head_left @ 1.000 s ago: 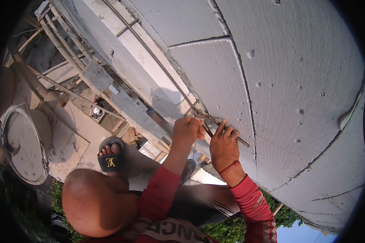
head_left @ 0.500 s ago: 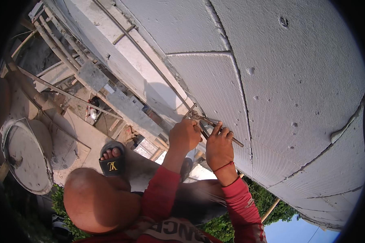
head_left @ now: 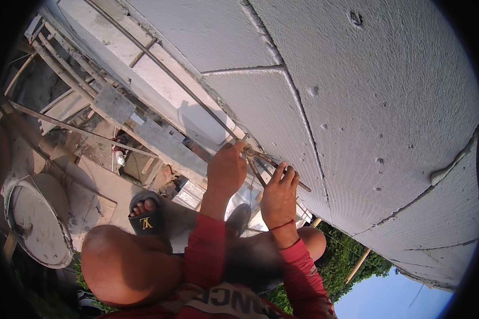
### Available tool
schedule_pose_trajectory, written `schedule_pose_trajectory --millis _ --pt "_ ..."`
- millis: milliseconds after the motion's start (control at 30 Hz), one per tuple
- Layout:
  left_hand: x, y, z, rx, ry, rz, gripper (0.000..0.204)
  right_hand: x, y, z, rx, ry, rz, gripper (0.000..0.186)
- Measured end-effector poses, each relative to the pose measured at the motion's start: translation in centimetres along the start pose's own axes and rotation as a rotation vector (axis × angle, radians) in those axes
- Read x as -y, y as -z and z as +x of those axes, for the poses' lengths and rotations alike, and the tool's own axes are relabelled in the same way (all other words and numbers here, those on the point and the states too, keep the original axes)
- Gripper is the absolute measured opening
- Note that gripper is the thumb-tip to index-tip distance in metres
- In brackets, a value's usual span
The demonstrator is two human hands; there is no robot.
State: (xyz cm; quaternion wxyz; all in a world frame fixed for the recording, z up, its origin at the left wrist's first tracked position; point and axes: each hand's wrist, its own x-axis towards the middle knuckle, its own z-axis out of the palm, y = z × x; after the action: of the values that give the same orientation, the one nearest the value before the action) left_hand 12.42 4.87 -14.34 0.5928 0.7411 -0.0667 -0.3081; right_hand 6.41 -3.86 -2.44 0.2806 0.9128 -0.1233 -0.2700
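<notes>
My right hand (head_left: 280, 196) is closed round one handle of a pair of metal pincers (head_left: 251, 152). The handles stand apart in a V, one running past my fingers toward the wall. My left hand (head_left: 226, 169) is closed right beside the pincers' jaws, at the lower end of a long thin steel bar (head_left: 165, 74). Its fingertips are bunched, and what they pinch is hidden. The bar runs along a pale ledge (head_left: 157, 80) next to the block wall, with a short crosspiece (head_left: 143, 52) farther up.
A grey block wall (head_left: 388, 117) with mortar joints fills the right. At left lie a mortar-smeared bucket (head_left: 40, 220), boards (head_left: 98, 183) and bamboo poles (head_left: 64, 72). Far below, a person (head_left: 120, 151) is at ground level. My sandalled foot (head_left: 145, 212) rests on a plank.
My left hand has shifted up from beside the pincers' handle to the bar's end by the jaws. The right hand keeps its hold, and the whole view has swung slightly.
</notes>
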Motion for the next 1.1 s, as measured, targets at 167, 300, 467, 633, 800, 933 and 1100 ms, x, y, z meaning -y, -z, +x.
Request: schedule_pose_trajectory --millis 167,300,467,633,800,933,1100 --pt "0.6 0.8 0.2 0.005 -0.102 0.017 0.036 0.8 -2.6 -0.6 -0.154 -0.108 0.231 0.065" --pt "0.4 0.6 0.6 -0.046 -0.142 0.036 0.03 1.2 -3.4 -0.7 -0.17 -0.139 0.283 0.066" --pt "0.3 -0.2 1.0 -0.118 -0.114 -0.029 0.025 0.4 -1.8 -0.5 -0.038 -0.117 0.169 0.067" --pt "0.3 -1.2 1.0 -0.262 -0.166 -0.221 0.022 0.0 -0.2 -0.1 0.009 -0.079 0.103 0.069" --pt "0.7 -1.7 1.2 -0.258 -0.174 -0.216 0.016 0.1 0.3 0.3 -0.017 -0.07 0.043 0.064" --pt "1.2 -1.5 1.6 -0.214 -0.167 -0.172 0.015 0.3 0.2 0.5 -0.042 -0.073 0.009 0.057" --pt "1.3 -1.0 1.9 -0.155 -0.134 -0.19 0.015 0.4 -0.6 0.0 -0.151 -0.079 -0.019 0.04"
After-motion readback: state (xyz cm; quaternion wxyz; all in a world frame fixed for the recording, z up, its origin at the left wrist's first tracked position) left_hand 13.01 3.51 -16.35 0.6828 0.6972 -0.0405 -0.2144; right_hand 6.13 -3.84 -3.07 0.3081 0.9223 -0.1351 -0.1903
